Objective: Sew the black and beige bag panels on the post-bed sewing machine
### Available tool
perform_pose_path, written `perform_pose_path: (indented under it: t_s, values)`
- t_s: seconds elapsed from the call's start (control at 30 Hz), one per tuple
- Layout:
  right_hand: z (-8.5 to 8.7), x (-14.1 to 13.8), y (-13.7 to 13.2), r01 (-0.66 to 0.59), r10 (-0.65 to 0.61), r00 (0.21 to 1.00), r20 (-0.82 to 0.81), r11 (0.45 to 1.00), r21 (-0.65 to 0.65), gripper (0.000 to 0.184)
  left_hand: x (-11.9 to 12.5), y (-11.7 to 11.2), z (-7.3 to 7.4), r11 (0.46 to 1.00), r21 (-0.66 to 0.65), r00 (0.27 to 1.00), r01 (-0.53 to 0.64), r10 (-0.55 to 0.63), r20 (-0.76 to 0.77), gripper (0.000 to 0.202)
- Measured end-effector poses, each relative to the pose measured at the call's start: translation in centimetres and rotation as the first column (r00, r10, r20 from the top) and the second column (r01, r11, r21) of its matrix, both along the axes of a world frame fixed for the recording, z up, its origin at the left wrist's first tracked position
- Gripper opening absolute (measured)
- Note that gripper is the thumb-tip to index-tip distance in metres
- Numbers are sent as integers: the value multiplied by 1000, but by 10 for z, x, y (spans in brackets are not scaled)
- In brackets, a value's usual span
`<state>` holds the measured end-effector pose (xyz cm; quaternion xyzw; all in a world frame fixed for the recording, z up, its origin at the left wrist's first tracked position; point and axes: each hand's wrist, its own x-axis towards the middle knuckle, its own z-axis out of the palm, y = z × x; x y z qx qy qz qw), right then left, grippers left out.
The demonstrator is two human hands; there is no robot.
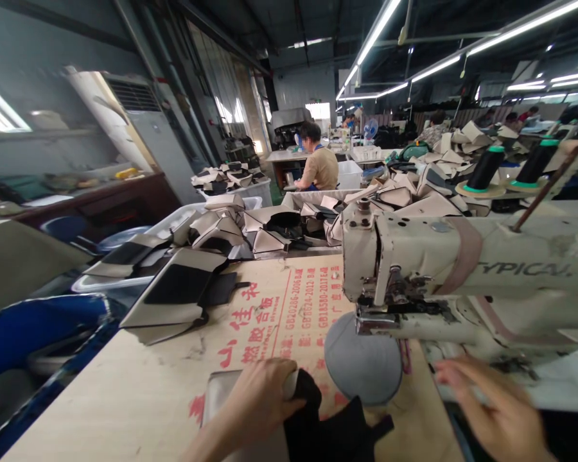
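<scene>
Black-and-beige cut piece [318,420] lies at 6 o'clock on the cardboard-covered table [139,391], just short of a grey round pad [361,362]. Left hand [262,401] has its fingers curled over the piece's edge, gripping it. Right hand [491,410], at 4 o'clock and blurred, is flat with fingers stretched and slightly apart beneath the sewing machine [462,269]. A stack of similar pieces [178,292] sits at 10 o'clock.

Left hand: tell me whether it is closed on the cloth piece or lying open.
Closed: the left hand curls its fingers over the edge of the cloth piece on the table.
</scene>
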<state>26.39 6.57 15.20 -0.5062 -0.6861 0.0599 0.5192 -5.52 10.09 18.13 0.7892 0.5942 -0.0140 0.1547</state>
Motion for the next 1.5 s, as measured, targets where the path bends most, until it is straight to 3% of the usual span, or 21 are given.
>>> perform_pose_path:
  t_s: [0.07, 0.13, 0.2, 0.3, 0.37, 0.47, 0.57, 0.63, 0.67, 0.73, 0.8, 0.87, 0.97, 1.07, 1.17, 1.23, 1.3, 1.37, 1.43, 1.5]
  values:
    - [-1, -38, 15, -165, 160, 986, -53, 979, -120, 30, 2, -1, 0, 999, -6, 999, -51, 51, 1, 25]
    - [3, -79, 29, -243, 208, 961, -184, 950, -196, 45, -1, -2, -2, 997, 2, 997, -80, 80, 5, 28]
    - [10, -113, 40, -237, 175, 935, -309, 956, -174, 52, -5, -2, -4, 997, 1, 997, -80, 80, 13, 29]
    - [14, -134, 52, -118, 60, 908, -415, 986, -114, 39, -4, 1, -6, 996, -37, 997, -78, 79, 17, 32]
    - [12, -126, 57, -58, 26, 956, -294, 993, -100, 26, 0, 9, -7, 995, -63, 997, -79, 80, 20, 33]
    - [7, -96, 57, -81, 84, 994, 68, 995, -54, 20, -1, 16, -10, 990, -110, 996, -88, 91, 22, 31]
    - [7, -76, 43, -62, 52, 990, 129, 995, 75, 28, -14, 3, -9, 981, -154, 993, -116, 120, 16, 26]
    - [5, -82, 28, -117, 94, 980, 176, 985, 128, 34, -24, -17, -7, 982, -130, 990, -138, 139, -3, 20]
    - [2, -89, 22, -199, 163, 952, 260, 973, 119, 36, -27, -28, -5, 986, -95, 990, -140, 139, -20, 17]
    - [-5, -106, 12, -394, 346, 817, 462, 919, 8, 39, -26, -44, 2, 995, -25, 993, -98, 97, -67, 14]
    - [-12, -116, 13, -452, 441, 724, 531, 884, -118, 32, -16, -50, 15, 999, 20, 994, -26, 28, -109, 14]
    - [-13, -112, 23, -427, 437, 742, 508, 893, -144, 22, -1, -43, 34, 997, 71, 991, 21, -12, -135, 19]
    - [-4, -95, 48, -368, 327, 858, 396, 930, 28, 17, 23, -14, 69, 977, 207, 986, 48, -14, -165, 31]
    - [6, -93, 72, -115, 88, 986, 140, 973, 200, 12, 44, 27, 97, 931, 359, 979, 66, 8, -201, 37]
    - [8, -112, 86, 186, -189, 982, -3, 962, 198, 14, 65, 58, 104, 894, 439, 971, 94, 15, -239, 34]
    - [6, -123, 87, 240, -240, 971, -23, 957, 164, 15, 72, 62, 99, 907, 397, 962, 140, -30, -271, 30]
    - [3, -124, 82, 211, -205, 977, -62, 970, 117, 14, 66, 50, 93, 928, 322, 956, 190, -99, -277, 26]
    - [-3, -112, 70, 120, -115, 989, -89, 991, 61, 12, 43, 30, 92, 941, 277, 962, 194, -126, -243, 23]
    - [-12, -92, 53, -7, 8, 998, -61, 1000, 6, 13, 8, 12, 98, 959, 261, 977, 106, -52, -205, 21]
    - [-26, -72, 33, -124, 124, 992, -4, 992, -20, 22, -30, 5, 113, 950, 308, 970, -45, 115, -215, 20]
